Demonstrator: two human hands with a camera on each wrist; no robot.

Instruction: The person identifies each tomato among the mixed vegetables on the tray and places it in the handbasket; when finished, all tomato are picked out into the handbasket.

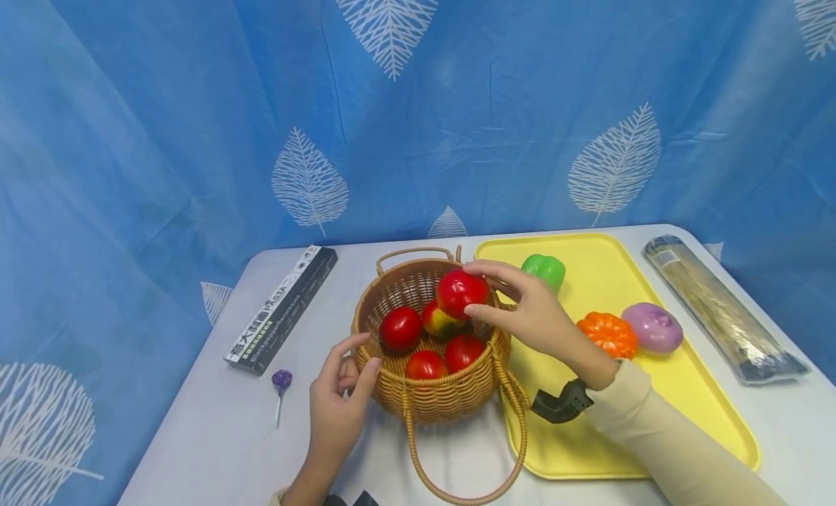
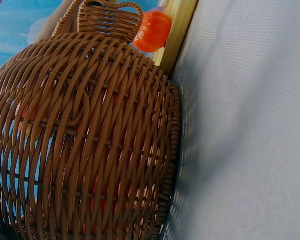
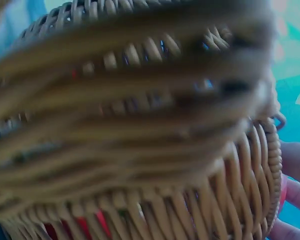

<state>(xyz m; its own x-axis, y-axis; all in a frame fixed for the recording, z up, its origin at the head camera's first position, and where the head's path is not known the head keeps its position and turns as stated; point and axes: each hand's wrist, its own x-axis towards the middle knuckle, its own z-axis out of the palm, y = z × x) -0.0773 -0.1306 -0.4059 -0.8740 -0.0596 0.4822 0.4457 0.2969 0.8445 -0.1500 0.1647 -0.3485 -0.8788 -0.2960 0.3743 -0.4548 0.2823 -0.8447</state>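
A brown wicker basket (image 1: 434,401) stands on the table with its near handle hanging down at the front. In it lie several glossy red fruits, among them a dark red apple (image 1: 400,328) and a red-and-yellow one (image 1: 439,321). My right hand (image 1: 525,313) holds a shiny red apple (image 1: 460,294) between thumb and fingers over the basket's right side. At the left rim, my left hand (image 1: 339,397) grips the basket with curled fingers. Woven wicker (image 2: 90,140) fills much of the left wrist view. Blurred wicker covers most of the right wrist view, fingers (image 3: 295,195) showing at its right edge.
Right of the basket lies a yellow tray (image 1: 568,448) bearing a green bell pepper (image 1: 545,271), an orange pumpkin (image 1: 607,334) and a purple onion (image 1: 653,328). A pasta packet (image 1: 725,310) lies beyond it. On the left are a black-and-white pasta box (image 1: 284,310) and a purple lollipop (image 1: 281,380).
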